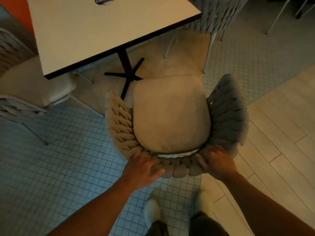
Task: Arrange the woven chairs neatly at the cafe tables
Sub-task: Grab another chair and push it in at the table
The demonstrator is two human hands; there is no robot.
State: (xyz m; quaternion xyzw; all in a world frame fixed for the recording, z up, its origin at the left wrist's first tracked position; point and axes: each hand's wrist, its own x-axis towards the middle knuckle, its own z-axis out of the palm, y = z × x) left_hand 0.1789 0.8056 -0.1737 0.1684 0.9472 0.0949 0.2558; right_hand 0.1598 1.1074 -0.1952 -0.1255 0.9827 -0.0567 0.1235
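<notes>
Woven chair point(172, 120), chunky grey braided backrest point(228, 120) around beige cushion point(170, 99)

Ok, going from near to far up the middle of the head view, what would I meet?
Shoe → left hand and right hand, side by side, gripping the back of the woven chair → seat cushion → table → sticker at its far edge.

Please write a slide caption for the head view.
The left hand and right hand hold the woven chair from behind, near the cafe table.
</notes>
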